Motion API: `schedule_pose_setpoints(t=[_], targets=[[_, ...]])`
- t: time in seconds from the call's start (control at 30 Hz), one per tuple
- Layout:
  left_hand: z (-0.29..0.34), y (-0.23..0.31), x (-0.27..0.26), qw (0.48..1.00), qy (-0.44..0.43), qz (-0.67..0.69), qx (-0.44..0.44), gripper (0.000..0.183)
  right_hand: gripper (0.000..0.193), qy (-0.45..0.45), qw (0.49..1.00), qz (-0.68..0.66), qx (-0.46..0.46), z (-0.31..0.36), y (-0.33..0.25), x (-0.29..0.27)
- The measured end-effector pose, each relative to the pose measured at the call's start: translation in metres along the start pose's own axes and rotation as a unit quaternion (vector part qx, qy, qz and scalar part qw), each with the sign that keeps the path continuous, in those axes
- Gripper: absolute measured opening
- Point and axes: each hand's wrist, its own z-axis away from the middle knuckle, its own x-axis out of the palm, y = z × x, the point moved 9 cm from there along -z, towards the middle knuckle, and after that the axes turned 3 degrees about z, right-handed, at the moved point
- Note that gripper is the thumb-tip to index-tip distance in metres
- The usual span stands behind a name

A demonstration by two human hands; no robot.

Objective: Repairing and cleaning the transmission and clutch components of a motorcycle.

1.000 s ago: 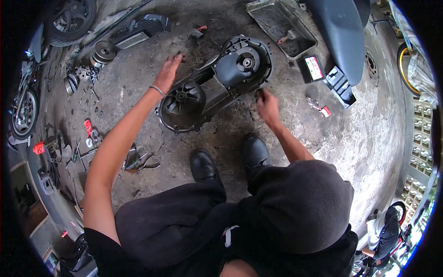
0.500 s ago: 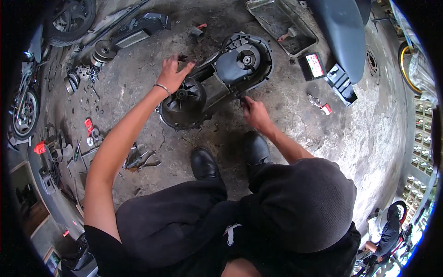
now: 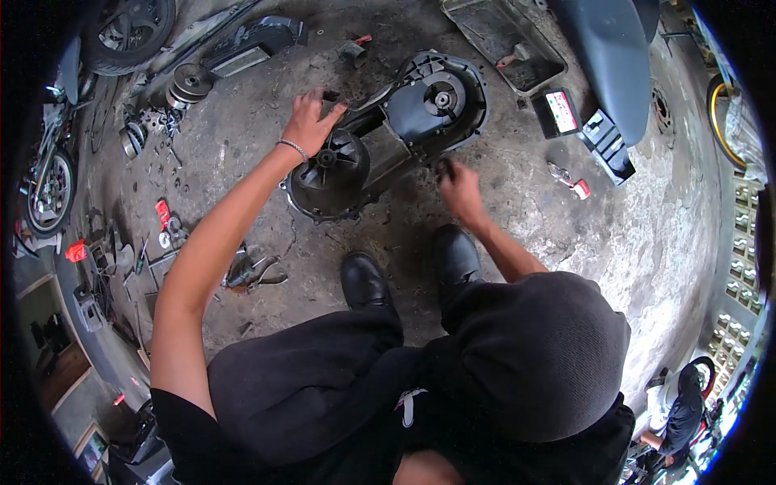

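Observation:
A scooter engine's transmission casing (image 3: pixel 402 162) lies on the floor in front of my boots. It has a round finned fan-like hub (image 3: pixel 326 160) at its near-left end and a dark grey inner cover (image 3: pixel 411 111) at its far-right end. My left hand (image 3: pixel 310 121) rests at the casing's far-left edge, thumb and fingers spread, fingertips partly lost against dark parts. Just off the casing's near-right side, my right hand (image 3: pixel 459 187) is closed. Something small and dark shows at its fingertips, too unclear to name.
An oily metal tray (image 3: pixel 537 77), a battery-like box (image 3: pixel 556 113) and a scooter seat (image 3: pixel 606 69) lie far right. Pulleys (image 3: pixel 190 85) and small metal parts lie left. Pliers (image 3: pixel 267 275) and other tools lie near my left forearm. Another person (image 3: pixel 679 412) is at the right edge.
My right hand has drawn slightly right, away from the casing's side. My left hand keeps its place at the casing. The whole view has shifted a little.

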Motion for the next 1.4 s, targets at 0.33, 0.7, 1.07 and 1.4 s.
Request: schedule_pose_setpoints(t=[0.33,0.7,1.07,1.4], targets=[[-0.002,-0.003,0.005,1.000,-0.023,0.003,0.002,0.044,0.018,0.025,0.996,-0.063,0.054,0.009,-0.020,0.006],[0.001,0.005,0.001,0.998,-0.048,-0.009,-0.041,0.051,0.016,-0.082,0.994,-0.052,-0.057,0.029,-0.046,0.057],[0.001,0.007,-0.005,1.000,0.016,-0.009,-0.010,0.046,0.015,-0.130,0.989,-0.041,-0.052,0.043,-0.049,0.081],[0.003,0.011,-0.004,1.000,0.005,-0.009,-0.013,0.047,0.017,-0.157,0.987,-0.022,-0.040,0.056,-0.051,0.098]])
